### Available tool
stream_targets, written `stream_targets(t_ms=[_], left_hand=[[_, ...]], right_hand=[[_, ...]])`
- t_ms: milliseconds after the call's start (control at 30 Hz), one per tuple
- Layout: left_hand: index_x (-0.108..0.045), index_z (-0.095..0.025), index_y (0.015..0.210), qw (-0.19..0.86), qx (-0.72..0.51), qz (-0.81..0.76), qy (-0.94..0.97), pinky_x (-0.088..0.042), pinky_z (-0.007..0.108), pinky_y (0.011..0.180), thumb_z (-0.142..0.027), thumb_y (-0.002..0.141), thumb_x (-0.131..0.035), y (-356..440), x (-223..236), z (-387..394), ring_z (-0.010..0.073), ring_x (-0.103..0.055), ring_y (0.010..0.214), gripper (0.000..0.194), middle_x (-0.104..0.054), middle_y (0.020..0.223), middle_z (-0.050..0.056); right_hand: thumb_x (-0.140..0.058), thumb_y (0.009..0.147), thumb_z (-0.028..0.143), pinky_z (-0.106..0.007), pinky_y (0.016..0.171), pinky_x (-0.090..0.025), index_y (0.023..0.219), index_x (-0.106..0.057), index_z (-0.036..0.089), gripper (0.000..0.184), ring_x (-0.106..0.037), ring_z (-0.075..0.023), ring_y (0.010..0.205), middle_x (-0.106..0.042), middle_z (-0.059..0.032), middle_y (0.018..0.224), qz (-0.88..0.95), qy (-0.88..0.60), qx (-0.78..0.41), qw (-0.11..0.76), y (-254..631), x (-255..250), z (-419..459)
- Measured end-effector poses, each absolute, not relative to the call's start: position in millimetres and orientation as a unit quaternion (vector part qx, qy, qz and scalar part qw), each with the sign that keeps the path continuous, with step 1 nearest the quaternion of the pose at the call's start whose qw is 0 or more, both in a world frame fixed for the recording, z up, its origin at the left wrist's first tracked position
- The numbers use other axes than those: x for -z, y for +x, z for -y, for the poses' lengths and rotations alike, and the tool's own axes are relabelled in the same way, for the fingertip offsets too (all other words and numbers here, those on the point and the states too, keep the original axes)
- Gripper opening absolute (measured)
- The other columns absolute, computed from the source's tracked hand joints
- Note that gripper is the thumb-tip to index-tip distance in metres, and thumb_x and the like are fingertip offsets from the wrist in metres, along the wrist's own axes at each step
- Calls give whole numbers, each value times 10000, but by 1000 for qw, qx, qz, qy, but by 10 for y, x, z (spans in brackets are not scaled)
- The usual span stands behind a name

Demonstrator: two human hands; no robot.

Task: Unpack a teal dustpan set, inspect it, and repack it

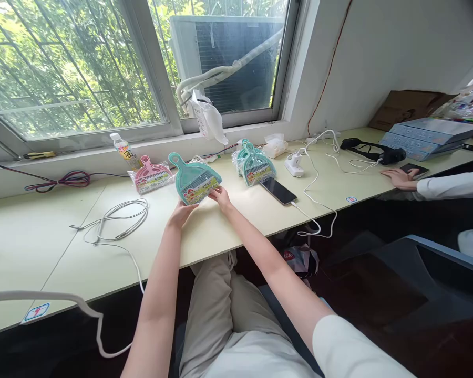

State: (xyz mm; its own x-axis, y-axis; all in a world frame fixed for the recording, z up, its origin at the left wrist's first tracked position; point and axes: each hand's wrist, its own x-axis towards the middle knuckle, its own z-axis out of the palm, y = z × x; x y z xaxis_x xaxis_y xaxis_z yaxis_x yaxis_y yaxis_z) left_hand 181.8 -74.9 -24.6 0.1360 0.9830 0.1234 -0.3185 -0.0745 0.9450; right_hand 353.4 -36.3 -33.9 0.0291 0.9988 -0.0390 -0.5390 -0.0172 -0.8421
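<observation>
A teal mini dustpan set (193, 180) in clear wrapping lies on the pale table (43, 247), its handle pointing away to the left. My left hand (180, 212) grips its near edge from below, and my right hand (220, 196) pinches its right edge. A pink dustpan set (151, 175) lies to the left near the window sill. Further teal sets (254, 165) are stacked to the right.
A smartphone (278, 190) on a white charging cable lies right of the teal stack. A coiled white cable (118, 219), a drink bottle (125, 149), a power adapter (294, 164) and tissues (275, 145) are about. Another person's hand (401, 178) rests at the far right by blue boxes (429, 137).
</observation>
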Motion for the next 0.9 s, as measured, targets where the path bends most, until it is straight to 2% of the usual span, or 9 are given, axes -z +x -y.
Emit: stream_targets(t_ms=[100,200,300,400,533,633,700,767,900], left_hand=[[-582,-201,1324,589,-541,-337,496,-381,500,1205,-101,612,-862,1716,240,733,340,-526,1374,772,-655,1344,117],[-628,-182,1267,588,-512,-378,499,-382,496,1201,-107,557,-891,1635,271,711,352,-522,1373,761,-658,1339,129],[-647,-177,1242,593,-487,-393,506,-396,496,1181,-131,555,-902,1615,287,719,355,-540,1349,734,-661,1332,147],[-633,-190,1271,606,-491,-375,502,-477,471,1091,-195,636,-881,1624,253,728,317,-612,1252,682,-660,1329,139],[-617,-208,1267,559,-623,-345,424,-568,295,824,-308,800,-767,1557,206,646,201,-678,1063,501,-691,1239,81],[-642,-185,1199,510,-672,-416,340,-555,255,697,-267,843,-710,1445,210,543,167,-693,873,371,-727,1033,60],[-645,-166,1146,465,-692,-470,288,-556,260,700,-224,891,-634,1360,215,497,156,-686,805,262,-723,945,59],[-616,-150,1138,425,-712,-499,253,-557,268,741,-205,959,-508,1264,204,492,143,-681,797,216,-716,966,74],[-451,-93,1298,350,-732,-532,241,-553,317,794,-143,1016,-260,1026,122,607,146,-678,826,344,-680,1035,111]], right_hand=[[-676,907,133,-408,904,-630,966,-541,195,159,-725,-136,660,-697,21,801,347,-363,-630,592,3528,337,391],[-754,861,164,-414,929,-624,1034,-538,214,281,-758,-161,763,-721,8,848,359,-359,-629,588,3497,346,391],[-741,878,184,-397,949,-619,985,-542,205,227,-767,-171,845,-736,-11,865,357,-357,-632,588,3488,343,373],[-720,889,167,-395,935,-626,960,-550,195,187,-767,-169,824,-746,-15,852,358,-359,-638,580,3525,321,370],[-727,869,120,-405,913,-633,970,-579,186,192,-759,-168,765,-752,-8,823,387,-359,-636,563,3568,287,409],[-754,842,107,-415,875,-644,961,-583,190,224,-754,-178,723,-742,3,757,422,-374,-634,529,3518,272,460],[-789,815,121,-418,858,-648,972,-591,192,263,-758,-192,732,-739,6,733,444,-375,-635,508,3462,268,493],[-806,802,129,-420,847,-650,987,-608,187,278,-760,-202,737,-741,2,730,459,-370,-640,492,3423,264,515],[-752,830,83,-421,830,-650,946,-632,169,188,-745,-193,675,-732,1,695,444,-383,-650,484,3447,252,519]])
